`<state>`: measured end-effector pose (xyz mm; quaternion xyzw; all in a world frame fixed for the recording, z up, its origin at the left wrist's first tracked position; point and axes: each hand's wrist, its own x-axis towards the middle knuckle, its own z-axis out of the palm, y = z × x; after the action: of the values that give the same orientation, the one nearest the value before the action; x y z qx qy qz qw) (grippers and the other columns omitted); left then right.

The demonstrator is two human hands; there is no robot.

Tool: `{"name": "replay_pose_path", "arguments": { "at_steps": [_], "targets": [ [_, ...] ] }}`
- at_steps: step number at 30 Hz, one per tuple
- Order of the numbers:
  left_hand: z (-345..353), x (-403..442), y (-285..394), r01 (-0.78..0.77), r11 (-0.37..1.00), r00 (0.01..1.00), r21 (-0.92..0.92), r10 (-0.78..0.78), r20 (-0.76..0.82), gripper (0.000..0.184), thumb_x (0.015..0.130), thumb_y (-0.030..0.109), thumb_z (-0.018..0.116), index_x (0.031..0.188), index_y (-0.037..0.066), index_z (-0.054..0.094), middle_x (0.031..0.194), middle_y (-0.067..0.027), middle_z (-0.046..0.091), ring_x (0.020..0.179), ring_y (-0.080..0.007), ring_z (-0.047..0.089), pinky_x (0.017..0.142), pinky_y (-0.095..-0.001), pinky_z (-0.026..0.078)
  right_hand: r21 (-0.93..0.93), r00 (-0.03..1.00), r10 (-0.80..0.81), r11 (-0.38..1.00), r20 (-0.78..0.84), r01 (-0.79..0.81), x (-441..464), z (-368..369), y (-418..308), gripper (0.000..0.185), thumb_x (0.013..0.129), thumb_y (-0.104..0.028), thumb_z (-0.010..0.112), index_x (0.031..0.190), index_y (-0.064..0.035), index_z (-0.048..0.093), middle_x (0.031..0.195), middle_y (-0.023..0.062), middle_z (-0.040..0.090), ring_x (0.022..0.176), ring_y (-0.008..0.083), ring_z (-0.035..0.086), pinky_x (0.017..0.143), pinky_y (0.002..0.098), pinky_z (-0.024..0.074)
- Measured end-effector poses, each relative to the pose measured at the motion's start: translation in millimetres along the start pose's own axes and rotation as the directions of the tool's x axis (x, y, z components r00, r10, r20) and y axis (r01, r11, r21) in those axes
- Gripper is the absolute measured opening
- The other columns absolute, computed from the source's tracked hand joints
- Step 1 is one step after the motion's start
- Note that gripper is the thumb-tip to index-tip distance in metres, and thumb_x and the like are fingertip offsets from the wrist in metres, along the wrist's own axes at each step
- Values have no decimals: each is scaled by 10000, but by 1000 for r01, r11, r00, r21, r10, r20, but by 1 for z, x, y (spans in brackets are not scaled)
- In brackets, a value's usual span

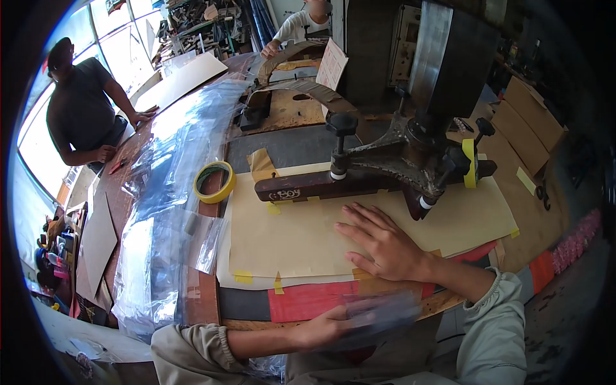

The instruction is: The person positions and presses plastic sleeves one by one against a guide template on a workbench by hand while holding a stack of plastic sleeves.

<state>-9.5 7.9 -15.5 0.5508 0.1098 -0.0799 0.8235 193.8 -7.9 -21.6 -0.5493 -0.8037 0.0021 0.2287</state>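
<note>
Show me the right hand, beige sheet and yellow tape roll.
Right hand (pixel 384 247): head view, back of hand.
Beige sheet (pixel 292 234): head view, bare left part.
Yellow tape roll (pixel 231 185): head view, right rim.

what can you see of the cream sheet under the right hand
The large cream sheet, paper or thin card by its look, lies flat over a whitish sheet. Small yellow tape pieces sit along its near edge. A long dark metal bar crosses above its far part, contact unclear. The right hand rests on it, palm down.
</note>
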Motion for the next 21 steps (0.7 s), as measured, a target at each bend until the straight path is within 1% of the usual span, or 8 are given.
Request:
{"name": "replay_pose_path", "arguments": {
  "at_steps": [2,5,8,13,17,21],
  "targets": [
    [-1,1,-1,17,1000,1000,15,-17,-2,523,960,328,423,1391,56,306,1362,-82,383,1227,-162,360,1034,-290,269,-1,1000,1,1000,-5,-1,0,0,0,466,849,-304,556,1207,-12,492,1296,258,418,1239,378,374,1031,478,287],
    [0,1,0,28,999,1000,-20,-28,-6,525,960,335,421,1391,57,306,1368,-86,374,1237,-165,351,1040,-291,260,-7,1000,-7,1000,-14,7,0,1,1,464,850,-306,555,1202,-10,496,1296,260,417,1238,379,376,1030,476,290],
    [-2,1,-1,13,999,1000,33,-13,-4,523,961,330,419,1392,57,303,1378,-93,363,1250,-169,339,1046,-292,252,-2,1000,-1,1000,-9,1,1,0,0,461,852,-306,551,1201,-9,497,1298,260,415,1239,378,374,1029,475,291],
    [-2,1,-3,35,999,999,-19,-35,11,533,959,338,421,1397,61,294,1376,-98,364,1255,-173,336,1047,-299,252,2,1000,2,1000,-6,-2,0,1,0,463,855,-307,547,1207,-10,492,1299,259,414,1244,376,370,1032,477,288],
    [-4,3,-6,-22,1000,1000,10,22,20,538,956,344,427,1396,64,295,1362,-94,376,1245,-170,346,1042,-298,262,-3,1000,0,1000,-12,0,0,2,1,467,857,-314,545,1207,-10,492,1302,256,413,1248,374,367,1034,480,285],
    [-2,3,-2,41,999,999,-11,-40,17,539,957,342,426,1399,64,290,1366,-93,373,1244,-170,346,1040,-294,261,-5,1000,5,1000,3,-5,-1,-1,1,470,857,-317,544,1210,-11,490,1306,256,410,1251,372,363,1040,471,280]
  ]
}}
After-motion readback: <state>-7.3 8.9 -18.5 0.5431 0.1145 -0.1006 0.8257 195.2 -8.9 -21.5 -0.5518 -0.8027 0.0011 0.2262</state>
